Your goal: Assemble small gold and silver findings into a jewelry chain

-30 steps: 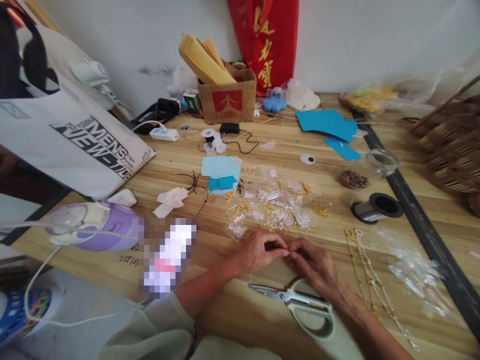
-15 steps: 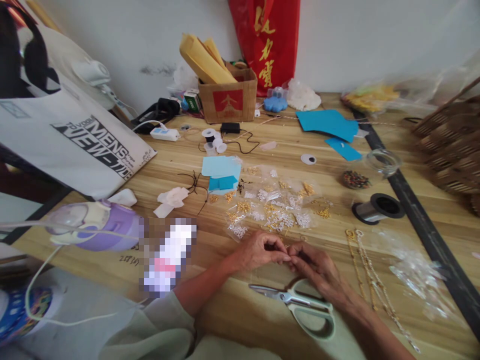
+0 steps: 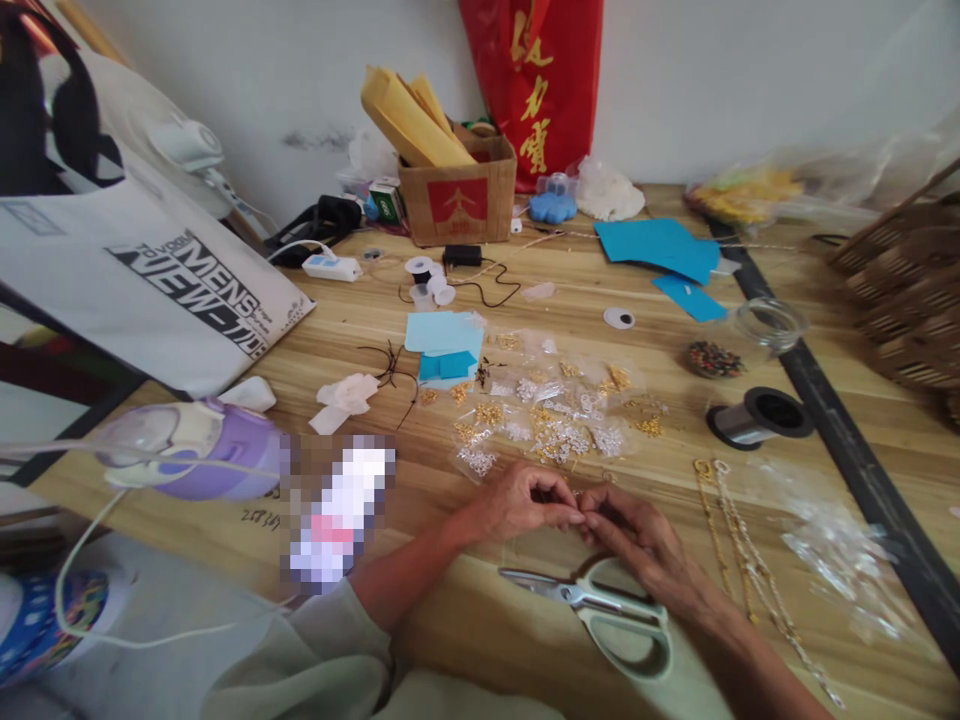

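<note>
My left hand [image 3: 521, 505] and my right hand [image 3: 628, 530] meet fingertip to fingertip over the table, each closed in a pinch. What lies between the fingers is too small to make out. Just beyond them are gold and silver jewellery findings [image 3: 559, 440], spread on and in small clear bags. Below the hands lie scissors [image 3: 626, 625] with pale green handles, blades pointing left, beside my right forearm. Several gold and silver chains [image 3: 739, 540] stretch out to the right of my right hand.
A spool of wire [image 3: 757, 418] and a jar of beads [image 3: 716, 358] stand at the right, near crumpled clear bags [image 3: 840, 550]. At the left are a phone [image 3: 341, 515], a purple bottle [image 3: 217, 450] and a tote bag [image 3: 150, 260]. A cardboard box [image 3: 465, 205] stands at the back.
</note>
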`<state>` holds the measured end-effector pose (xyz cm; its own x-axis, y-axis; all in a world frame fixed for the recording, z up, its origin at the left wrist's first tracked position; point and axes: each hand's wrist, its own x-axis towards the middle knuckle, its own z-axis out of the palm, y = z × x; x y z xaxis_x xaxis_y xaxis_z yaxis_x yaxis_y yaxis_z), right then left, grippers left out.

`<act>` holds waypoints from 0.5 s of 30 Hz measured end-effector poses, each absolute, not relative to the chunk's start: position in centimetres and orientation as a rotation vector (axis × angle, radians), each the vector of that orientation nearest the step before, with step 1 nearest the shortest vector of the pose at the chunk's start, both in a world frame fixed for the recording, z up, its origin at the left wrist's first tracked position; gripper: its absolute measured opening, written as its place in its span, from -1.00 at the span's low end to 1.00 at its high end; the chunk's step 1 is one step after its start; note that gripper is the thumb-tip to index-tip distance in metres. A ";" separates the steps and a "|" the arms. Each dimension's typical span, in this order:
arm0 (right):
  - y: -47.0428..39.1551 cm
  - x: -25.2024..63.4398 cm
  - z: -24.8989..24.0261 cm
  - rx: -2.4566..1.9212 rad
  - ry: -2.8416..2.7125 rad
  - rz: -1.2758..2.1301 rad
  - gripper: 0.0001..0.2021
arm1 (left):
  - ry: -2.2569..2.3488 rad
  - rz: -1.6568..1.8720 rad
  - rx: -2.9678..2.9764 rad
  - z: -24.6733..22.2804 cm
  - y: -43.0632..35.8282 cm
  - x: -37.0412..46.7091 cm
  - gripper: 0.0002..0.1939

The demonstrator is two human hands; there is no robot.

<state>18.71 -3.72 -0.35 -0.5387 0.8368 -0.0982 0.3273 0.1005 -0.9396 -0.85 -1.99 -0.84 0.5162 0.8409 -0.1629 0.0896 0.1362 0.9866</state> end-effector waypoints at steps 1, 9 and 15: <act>-3.7 18.7 -0.4 -1.134 -1.923 1.432 -0.65 | 0.901 0.667 1.340 -0.9 -2.0 -0.9 -0.85; -3.8 18.8 -0.7 -1.124 -1.932 1.397 -0.72 | 0.875 0.678 1.360 -1.1 -1.9 -1.0 -0.89; -3.7 18.8 -0.7 -1.124 -1.935 1.405 -0.70 | 0.868 0.649 1.358 -1.2 -1.9 -1.1 -0.87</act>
